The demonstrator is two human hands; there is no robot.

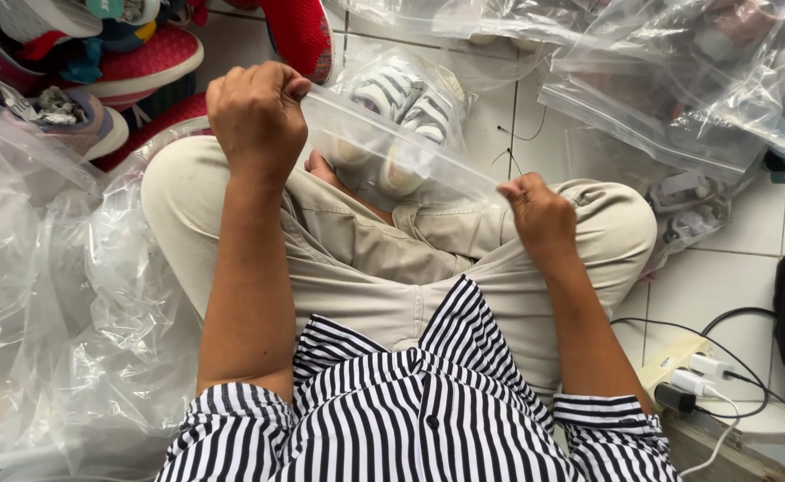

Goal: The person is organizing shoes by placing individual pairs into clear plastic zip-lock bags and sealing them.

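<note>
I see the bag (392, 152) stretched over my lap, its top edge running from my left hand (257, 116), pinched at the far corner, down to my right hand (542, 214), pinched nearer; shoes (401, 98) inside.

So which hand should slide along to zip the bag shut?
Probably the right hand: it pinches one end of the clear bag strip, with the whole top ahead. The left hand grips the other corner, anchoring it.
</note>
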